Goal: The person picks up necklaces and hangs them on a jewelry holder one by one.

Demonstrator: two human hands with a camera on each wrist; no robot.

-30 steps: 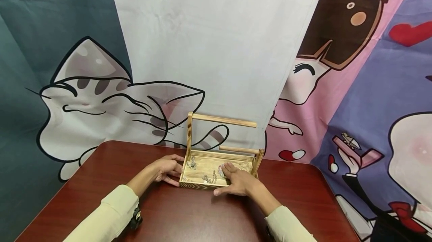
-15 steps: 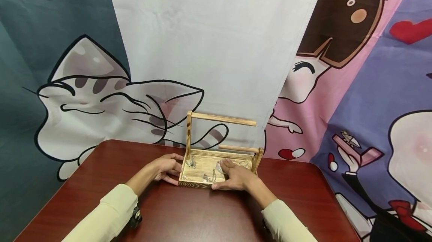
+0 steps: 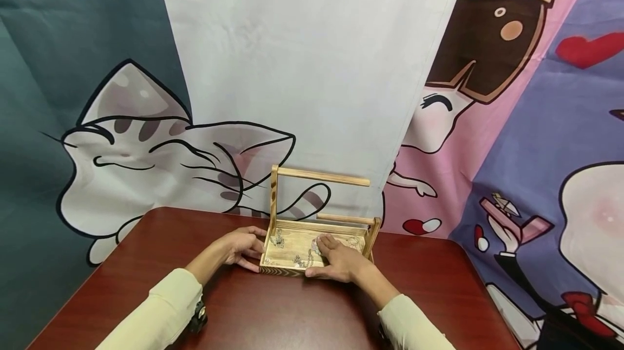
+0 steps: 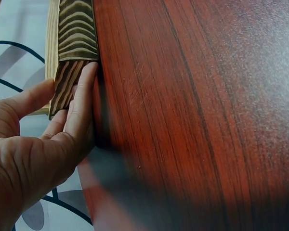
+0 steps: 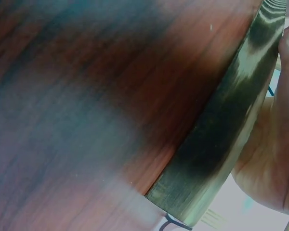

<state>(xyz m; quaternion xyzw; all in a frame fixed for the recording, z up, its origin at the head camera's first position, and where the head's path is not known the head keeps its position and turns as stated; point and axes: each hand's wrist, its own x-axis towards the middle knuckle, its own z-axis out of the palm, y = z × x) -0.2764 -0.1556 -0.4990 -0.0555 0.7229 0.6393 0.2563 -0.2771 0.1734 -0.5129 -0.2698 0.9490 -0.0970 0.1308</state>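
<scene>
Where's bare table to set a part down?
Table: in front of the wooden tray, between the sleeves; right of the tray, past the right hand; left of the left hand. Crowded: inside the tray, where chains lie under and around the right fingers.

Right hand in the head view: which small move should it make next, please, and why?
Perhaps the right hand should lift gently straight up from the wooden tray: it covers part of the pale item, which already lies inside beside a chain, and the left hand rests against the tray's left end.
</scene>
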